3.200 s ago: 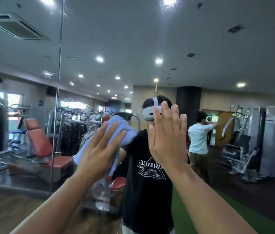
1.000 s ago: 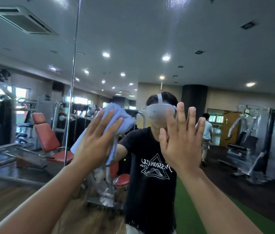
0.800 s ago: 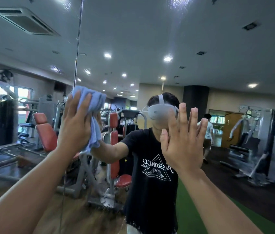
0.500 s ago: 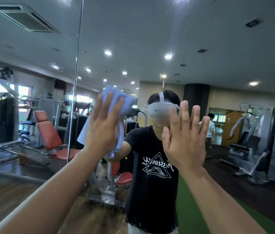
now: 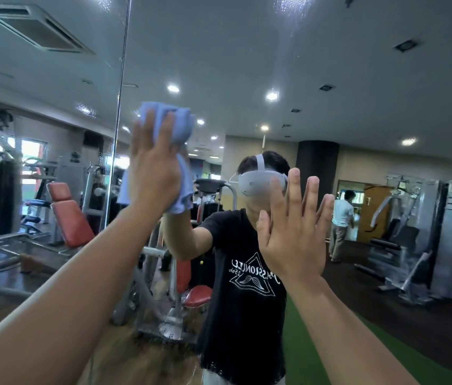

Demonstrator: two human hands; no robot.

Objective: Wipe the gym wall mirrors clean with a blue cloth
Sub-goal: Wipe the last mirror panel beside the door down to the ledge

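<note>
Blue cloth (image 5: 180, 126) sits bunched high on the mirror (image 5: 247, 51), pressed there by the left hand (image 5: 154, 173) with its fingers straight, while the right hand (image 5: 294, 232) is up beside it, flat and empty, fingers spread.

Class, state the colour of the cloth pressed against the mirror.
Light blue cloth, seen best in the head view.

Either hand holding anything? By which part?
Left hand presses the bunched blue cloth to the mirror, palm over its middle. Right hand holds nothing.
</note>
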